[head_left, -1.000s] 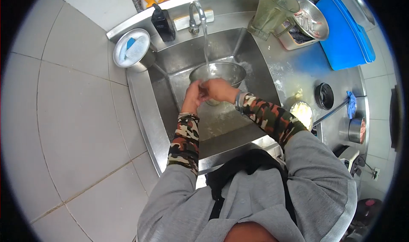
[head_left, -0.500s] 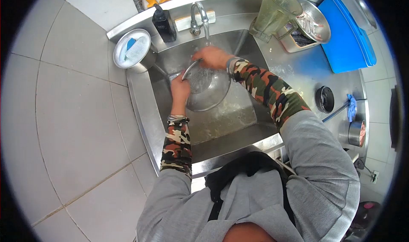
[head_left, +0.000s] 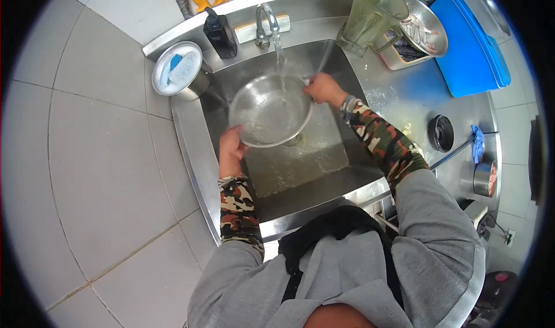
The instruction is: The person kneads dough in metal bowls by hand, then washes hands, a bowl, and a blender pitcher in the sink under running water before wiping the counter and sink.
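Observation:
A round metal bowl [head_left: 269,117] is held over the sink [head_left: 306,166], its open side facing up. My left hand [head_left: 232,145] grips its rim at the lower left. On the upper right of the same rim, my right hand [head_left: 324,89] is closed. Water runs from the faucet [head_left: 266,24] into the back part of the bowl. Camouflage sleeves cover both forearms. Below the bowl, the wet sink bottom and part of the drain show.
Behind the sink stands a black pump bottle [head_left: 220,34]. A metal pot [head_left: 199,80] with sponges on top is at the left. On the right counter are a blender jar [head_left: 373,16], a blue container [head_left: 471,50] and a black ring-shaped part [head_left: 440,133].
The bowl has gone from tilted on its side to nearly level under the stream. My right hand has moved right along with the rim; my left hand is lower and slightly further left.

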### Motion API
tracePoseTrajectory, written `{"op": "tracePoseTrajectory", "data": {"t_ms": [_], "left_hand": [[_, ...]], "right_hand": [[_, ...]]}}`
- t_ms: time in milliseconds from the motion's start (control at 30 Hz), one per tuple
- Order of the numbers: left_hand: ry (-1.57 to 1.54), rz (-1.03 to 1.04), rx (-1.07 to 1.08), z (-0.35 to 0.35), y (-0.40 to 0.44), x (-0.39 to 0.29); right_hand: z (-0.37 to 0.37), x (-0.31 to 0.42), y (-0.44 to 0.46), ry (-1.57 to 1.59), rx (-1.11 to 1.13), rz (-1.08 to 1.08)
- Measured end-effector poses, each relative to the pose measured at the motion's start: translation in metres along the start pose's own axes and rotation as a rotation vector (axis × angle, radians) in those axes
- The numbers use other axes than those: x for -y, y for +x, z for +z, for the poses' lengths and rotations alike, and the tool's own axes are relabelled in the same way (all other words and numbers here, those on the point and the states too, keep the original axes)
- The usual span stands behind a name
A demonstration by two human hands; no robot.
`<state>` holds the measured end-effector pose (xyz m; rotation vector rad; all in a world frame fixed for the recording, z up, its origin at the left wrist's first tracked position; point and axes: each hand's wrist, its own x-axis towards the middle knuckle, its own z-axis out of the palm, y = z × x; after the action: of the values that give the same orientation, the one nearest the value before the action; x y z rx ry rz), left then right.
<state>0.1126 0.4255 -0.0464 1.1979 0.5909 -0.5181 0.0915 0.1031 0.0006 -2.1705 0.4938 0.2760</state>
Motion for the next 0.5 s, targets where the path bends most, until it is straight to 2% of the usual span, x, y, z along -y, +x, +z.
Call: {"op": "tracePoseTrajectory", "data": {"t_ms": [33,67,100,133,200,267,333,400,433,467,500], "left_hand": [[0.070,-0.139,0.050,0.002,0.003,0.011],[0.139,-0.273,0.104,0.006,0.003,0.018],[0.133,-0.269,0.114,0.016,-0.004,0.021],[0.119,-0.067,0.133,0.025,-0.012,0.026],[0.100,0.136,0.150,0.034,-0.014,0.031],[-0.207,0.387,0.182,0.039,-0.006,0.028],[-0.228,0.363,0.114,0.035,-0.002,0.027],[0.308,0.529,-0.302,0.031,0.017,0.046],[0.572,0.604,-0.503,0.039,0.022,0.049],[0.518,0.565,-0.228,0.055,0.017,0.051],[0.463,0.512,0.042,0.073,0.006,0.055]], "right_hand": [[-0.004,-0.036,0.020,-0.135,0.097,-0.128],[-0.009,-0.038,0.015,-0.161,0.121,-0.137],[-0.015,-0.041,0.010,-0.187,0.145,-0.146],[-0.021,-0.043,0.005,-0.213,0.169,-0.155],[-0.023,-0.042,-0.005,-0.599,-0.073,-0.356],[-0.014,-0.031,-0.005,-0.314,0.005,-0.221],[-0.005,-0.001,-0.011,-0.055,-0.231,-0.190],[0.012,0.040,-0.018,0.012,-0.261,-0.266],[0.019,0.054,-0.016,-0.183,-0.382,-0.394],[0.023,0.064,-0.012,-0.386,-0.501,-0.516],[0.025,0.070,-0.008,-0.388,-0.505,-0.515]]}}
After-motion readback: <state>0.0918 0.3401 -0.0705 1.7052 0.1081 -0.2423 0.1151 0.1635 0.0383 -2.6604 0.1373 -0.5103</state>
